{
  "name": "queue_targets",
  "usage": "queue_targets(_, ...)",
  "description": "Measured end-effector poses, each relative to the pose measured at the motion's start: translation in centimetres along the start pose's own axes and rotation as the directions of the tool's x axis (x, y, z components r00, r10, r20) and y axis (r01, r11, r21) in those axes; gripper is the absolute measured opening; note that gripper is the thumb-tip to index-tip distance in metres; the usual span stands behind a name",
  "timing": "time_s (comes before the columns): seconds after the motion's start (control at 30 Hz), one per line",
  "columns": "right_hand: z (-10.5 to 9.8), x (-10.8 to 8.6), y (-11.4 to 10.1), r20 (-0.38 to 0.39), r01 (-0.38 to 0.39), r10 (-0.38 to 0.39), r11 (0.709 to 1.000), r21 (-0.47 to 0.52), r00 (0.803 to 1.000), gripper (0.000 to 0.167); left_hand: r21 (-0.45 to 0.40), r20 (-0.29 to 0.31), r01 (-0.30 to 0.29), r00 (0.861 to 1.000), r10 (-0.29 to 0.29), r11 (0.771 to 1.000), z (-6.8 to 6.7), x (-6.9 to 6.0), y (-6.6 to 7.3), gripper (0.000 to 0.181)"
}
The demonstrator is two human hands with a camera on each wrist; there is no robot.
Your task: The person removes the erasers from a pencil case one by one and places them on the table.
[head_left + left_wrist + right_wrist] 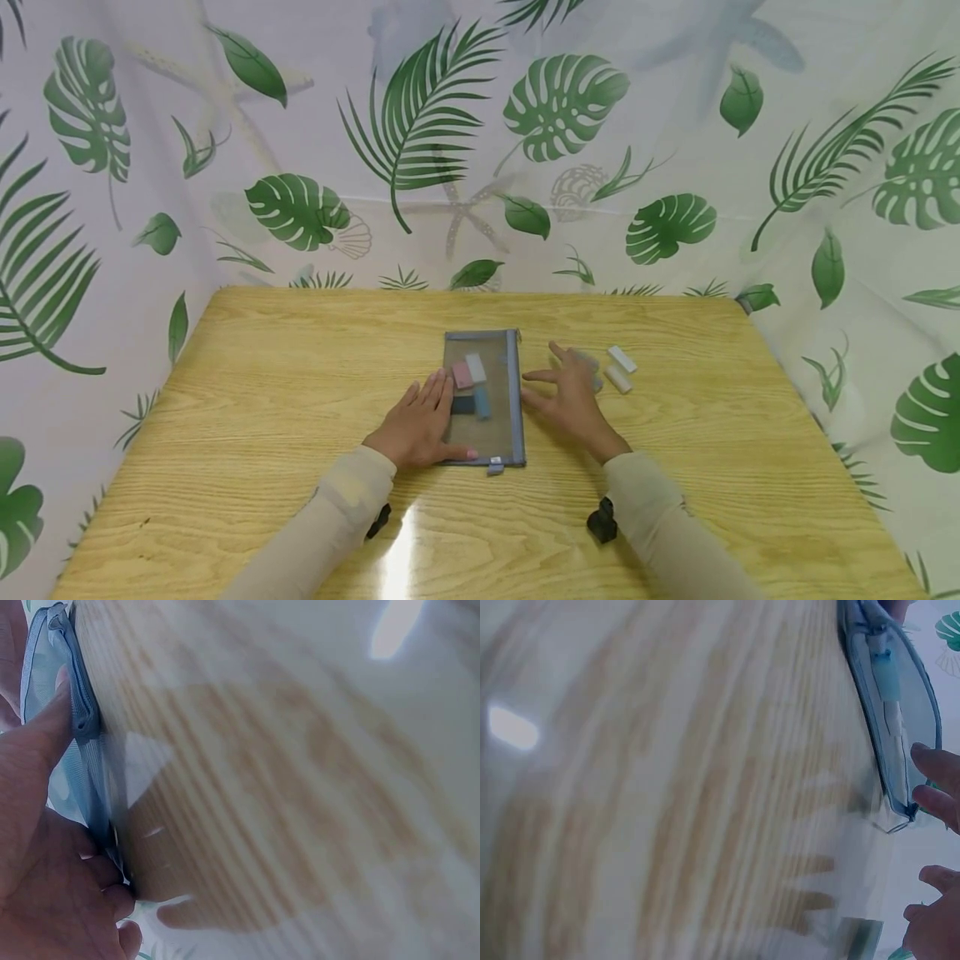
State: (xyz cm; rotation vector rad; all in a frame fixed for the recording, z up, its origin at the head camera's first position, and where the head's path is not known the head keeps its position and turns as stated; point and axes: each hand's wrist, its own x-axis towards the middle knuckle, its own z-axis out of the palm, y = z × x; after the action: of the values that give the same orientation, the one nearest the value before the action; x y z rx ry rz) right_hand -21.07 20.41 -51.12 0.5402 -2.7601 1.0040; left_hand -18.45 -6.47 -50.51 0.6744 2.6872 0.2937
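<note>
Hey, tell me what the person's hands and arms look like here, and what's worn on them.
The left hand and right hand are bare, with no gloves or rings showing. The left sleeve and right sleeve are long and pale beige. A small black block juts out beside the left one, another beside the right, probably wrist cameras.

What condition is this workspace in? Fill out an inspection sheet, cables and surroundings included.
Surface: wood-grain table, glare on its near side.
Job's things: translucent zippered pouch on the table; pink block, white block, light-blue block and dark block show through it.
Clutter: two loose white blocks and partly hidden grey-blue pieces, right of the pouch.
Hands: left hand rests on the pouch; right hand, spread, beside its right edge, contact unclear.
Cables: nothing seen.
Surroundings: leaf-print curtain behind and at both sides.
</note>
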Motion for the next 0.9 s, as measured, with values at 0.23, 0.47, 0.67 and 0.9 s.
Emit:
queue_targets(0.23, 0.5, 0.0, -0.5, 0.000, 0.022, -0.022, 1.000, -0.010, 1.000, 0.021, -0.007, 0.000, -0.004, 1.000, 0.004, 1.000, 0.1, 0.2, -0.2, 0.119)
queue_targets(0.47, 0.8, -0.2, -0.9, 0.007, 0.035, -0.035, 0.999, -0.003, 0.999, 0.021, -0.006, 0.003, 0.001, 1.000, -0.001, 1.000, -0.1, -0.1, 0.1, 0.119)
queue_targets(0.67, 1.0, -0.2, -1.2, 0.022, 0.039, -0.039, 0.999, -0.015, 0.999, 0.023, -0.010, 0.010, 0.002, 1.000, -0.001, 1.000, -0.5, -0.4, 0.4, 0.116)
queue_targets(0.9, 1.0, -0.1, -1.7, 0.025, 0.044, -0.044, 0.999, -0.014, 0.999, 0.025, -0.007, 0.015, 0.012, 1.000, -0.012, 1.000, -0.4, -0.3, 0.4, 0.117)
